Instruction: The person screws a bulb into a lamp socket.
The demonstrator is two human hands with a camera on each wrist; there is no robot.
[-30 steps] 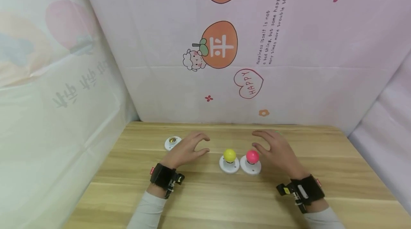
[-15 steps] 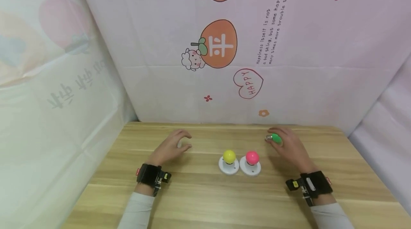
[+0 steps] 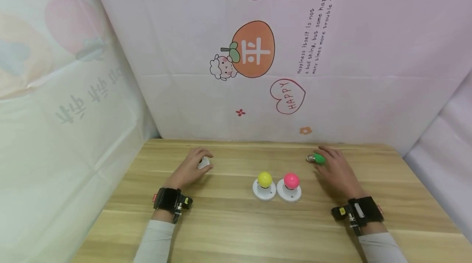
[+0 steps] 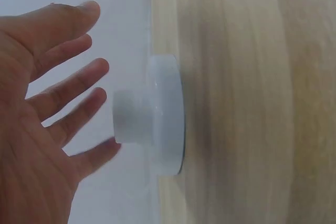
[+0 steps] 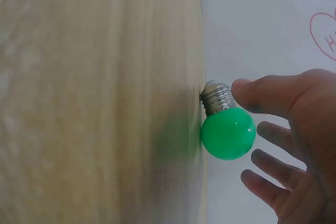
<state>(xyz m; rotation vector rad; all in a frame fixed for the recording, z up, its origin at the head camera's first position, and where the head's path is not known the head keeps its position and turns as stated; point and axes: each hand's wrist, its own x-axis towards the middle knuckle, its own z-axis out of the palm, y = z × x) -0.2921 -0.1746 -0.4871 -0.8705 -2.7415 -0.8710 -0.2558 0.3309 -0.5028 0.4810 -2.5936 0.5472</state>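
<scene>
A white round lamp socket [image 4: 168, 114] stands on the table at the left, partly hidden behind my left hand [image 3: 187, 168] in the head view. That hand reaches over it with fingers spread, apart from its raised collar in the left wrist view except for the little finger, which overlaps the collar. On the right, a green light bulb [image 5: 228, 134] with a metal screw base lies on its side on the table. My right hand [image 3: 336, 171] hovers round it, fingers loosely bent and thumb tip right by the screw threads. Neither hand grips anything.
Two white sockets stand side by side at mid-table, one bearing a yellow bulb [image 3: 264, 180], the other a pink bulb [image 3: 291, 181]. A printed white cloth [image 3: 184, 103] rises behind the wooden table [image 3: 236, 230], with more cloth at both sides.
My left hand has moved left to the socket, which showed uncovered a second ago. My right hand has moved right, away from the pink bulb to the green bulb.
</scene>
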